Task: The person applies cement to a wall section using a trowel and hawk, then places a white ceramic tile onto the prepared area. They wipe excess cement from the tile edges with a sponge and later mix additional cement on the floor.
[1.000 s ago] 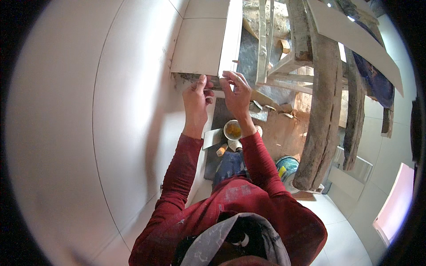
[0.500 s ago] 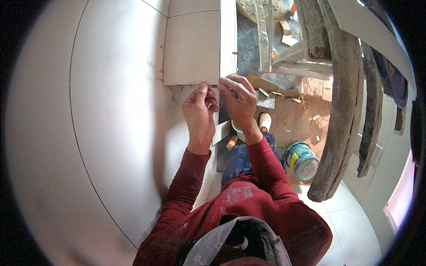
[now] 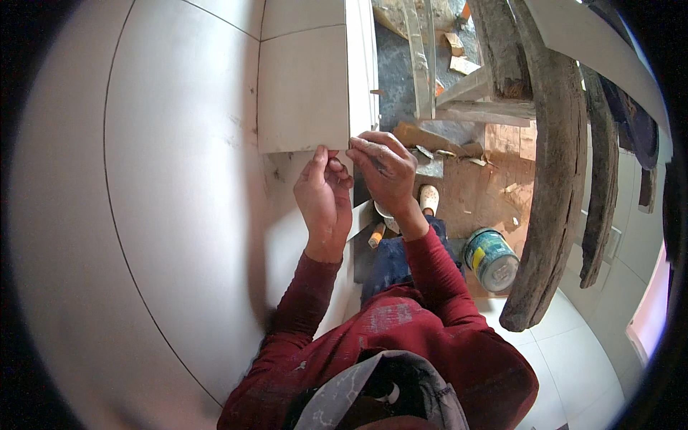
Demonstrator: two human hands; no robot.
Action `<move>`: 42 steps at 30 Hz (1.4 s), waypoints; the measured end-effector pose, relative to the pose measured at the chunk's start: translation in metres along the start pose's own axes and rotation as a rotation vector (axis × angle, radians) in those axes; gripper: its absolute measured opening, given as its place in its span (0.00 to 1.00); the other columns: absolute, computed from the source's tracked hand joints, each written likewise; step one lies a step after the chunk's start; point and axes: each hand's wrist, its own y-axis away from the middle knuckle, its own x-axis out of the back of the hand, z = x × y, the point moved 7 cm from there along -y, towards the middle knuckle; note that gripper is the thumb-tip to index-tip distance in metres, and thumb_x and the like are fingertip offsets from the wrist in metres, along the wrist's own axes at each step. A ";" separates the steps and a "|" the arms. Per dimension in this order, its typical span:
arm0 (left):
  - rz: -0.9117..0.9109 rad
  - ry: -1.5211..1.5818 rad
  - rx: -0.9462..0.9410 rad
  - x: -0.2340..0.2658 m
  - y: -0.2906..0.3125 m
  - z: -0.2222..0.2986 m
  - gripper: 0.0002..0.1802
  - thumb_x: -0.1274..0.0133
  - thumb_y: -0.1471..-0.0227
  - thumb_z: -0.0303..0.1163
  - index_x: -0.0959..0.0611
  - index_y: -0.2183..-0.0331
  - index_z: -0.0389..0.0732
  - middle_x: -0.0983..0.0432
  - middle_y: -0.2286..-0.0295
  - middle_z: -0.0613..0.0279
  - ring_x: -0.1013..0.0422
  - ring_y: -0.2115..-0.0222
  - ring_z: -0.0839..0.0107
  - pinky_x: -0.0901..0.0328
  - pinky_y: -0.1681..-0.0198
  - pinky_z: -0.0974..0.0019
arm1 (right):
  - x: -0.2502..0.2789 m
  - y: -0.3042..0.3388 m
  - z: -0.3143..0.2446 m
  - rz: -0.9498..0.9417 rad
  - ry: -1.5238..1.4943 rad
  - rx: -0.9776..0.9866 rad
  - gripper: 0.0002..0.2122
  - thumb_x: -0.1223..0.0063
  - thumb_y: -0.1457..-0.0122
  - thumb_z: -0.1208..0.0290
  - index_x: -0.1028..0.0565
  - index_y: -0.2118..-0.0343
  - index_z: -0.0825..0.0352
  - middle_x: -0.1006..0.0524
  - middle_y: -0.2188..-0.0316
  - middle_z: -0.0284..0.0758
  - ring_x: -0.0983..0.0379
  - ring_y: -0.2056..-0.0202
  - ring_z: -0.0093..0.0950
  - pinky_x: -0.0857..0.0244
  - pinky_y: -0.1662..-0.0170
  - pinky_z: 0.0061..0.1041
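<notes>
A white wall tile ends in a straight near edge, with a narrow white tile strip along its right side. Just under that near edge is my left hand, its thumb and forefinger closed together, the other fingers curled. At the tile's lower right corner my right hand pinches with thumb and forefinger close to the edge. Whatever lies between the fingertips is too small or hidden to name. The two hands' fingertips are close together.
Smooth white tiled wall runs along my left. Rough wooden beams hang at the right, near a wooden frame. Below stand a green bucket and an orange-handled tool. Scraps litter the brown board floor.
The tile's near edge and corner sit slightly lower and further left in view. My left fingertips have drawn a little away from my right ones, and both hands stay by the corner.
</notes>
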 end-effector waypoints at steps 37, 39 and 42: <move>-0.197 0.401 0.418 -0.005 0.011 0.007 0.07 0.51 0.41 0.29 0.27 0.68 0.35 0.29 0.76 0.64 0.31 0.83 0.79 0.38 0.84 0.74 | -0.106 0.097 0.018 0.099 0.337 0.261 0.25 0.43 0.42 0.61 0.34 0.43 0.61 0.41 0.37 0.51 0.53 0.32 0.46 0.44 0.47 0.38; -0.188 0.405 0.446 -0.009 0.013 0.006 0.06 0.51 0.41 0.29 0.28 0.65 0.37 0.29 0.76 0.66 0.33 0.84 0.80 0.39 0.84 0.76 | -0.115 0.097 0.024 0.141 0.324 0.247 0.24 0.43 0.43 0.60 0.33 0.44 0.59 0.41 0.37 0.49 0.49 0.34 0.46 0.43 0.50 0.38; -0.208 0.435 0.477 -0.010 0.016 0.007 0.08 0.52 0.40 0.30 0.29 0.69 0.36 0.30 0.77 0.65 0.33 0.84 0.79 0.38 0.83 0.74 | -0.124 0.093 0.031 0.189 0.303 0.225 0.24 0.42 0.45 0.60 0.32 0.45 0.57 0.41 0.37 0.46 0.44 0.38 0.45 0.41 0.53 0.38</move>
